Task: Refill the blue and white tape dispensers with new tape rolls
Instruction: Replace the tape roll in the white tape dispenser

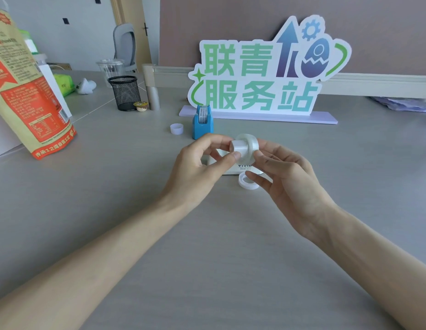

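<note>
Left to right: blue dispenser [202, 122] loaded, upright on the bench [135, 210]; left hand [202, 163], fingers pinching the white hub [239, 147]; right hand [285, 179] gripping the tape roll [251, 139] by its rim. Roll likely light, stiff, slippery; white dispenser [240, 167] lies beneath.

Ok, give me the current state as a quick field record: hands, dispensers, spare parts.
left hand: pinching white hub
right hand: holding clear tape roll around that hub
white dispenser: on desk, mostly hidden behind hands
blue dispenser: upright, roll already inside
spare tape roll: flat on desk
loose white core: left of blue dispenser
</note>
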`<action>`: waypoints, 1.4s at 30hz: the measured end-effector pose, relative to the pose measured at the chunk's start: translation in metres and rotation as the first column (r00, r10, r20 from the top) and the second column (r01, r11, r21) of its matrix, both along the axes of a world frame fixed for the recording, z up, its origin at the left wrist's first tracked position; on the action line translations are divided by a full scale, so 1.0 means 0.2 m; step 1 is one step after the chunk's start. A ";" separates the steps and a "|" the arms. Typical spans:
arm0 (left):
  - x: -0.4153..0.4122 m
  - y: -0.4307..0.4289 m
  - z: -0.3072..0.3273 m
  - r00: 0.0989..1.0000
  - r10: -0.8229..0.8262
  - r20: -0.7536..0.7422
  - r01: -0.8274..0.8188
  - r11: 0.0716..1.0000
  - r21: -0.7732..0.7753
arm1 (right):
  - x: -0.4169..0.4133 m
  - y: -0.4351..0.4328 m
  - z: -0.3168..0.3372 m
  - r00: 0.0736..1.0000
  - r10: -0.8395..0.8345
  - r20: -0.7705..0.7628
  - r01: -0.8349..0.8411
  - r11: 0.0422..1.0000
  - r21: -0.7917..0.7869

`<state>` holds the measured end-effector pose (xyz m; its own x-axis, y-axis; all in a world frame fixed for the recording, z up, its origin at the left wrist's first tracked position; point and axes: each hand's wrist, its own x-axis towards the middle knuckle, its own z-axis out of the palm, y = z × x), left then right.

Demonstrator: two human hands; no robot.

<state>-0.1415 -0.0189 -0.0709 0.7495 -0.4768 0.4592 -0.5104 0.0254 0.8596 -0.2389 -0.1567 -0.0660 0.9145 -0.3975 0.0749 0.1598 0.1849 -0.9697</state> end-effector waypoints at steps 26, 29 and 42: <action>0.03 0.02 0.00 0.995 0.032 0.090 -0.042 0.993 0.111 | 0.00 0.02 -0.02 0.999 -0.043 0.001 0.043 0.999 0.001; 0.04 0.03 -0.01 0.992 0.045 0.119 -0.060 0.990 0.130 | 0.00 0.02 -0.02 0.999 -0.035 -0.003 0.035 0.998 0.051; 0.02 0.04 0.02 0.967 0.081 0.241 -0.126 0.976 0.178 | -0.01 0.03 -0.01 0.998 -0.050 -0.024 0.050 0.999 -0.011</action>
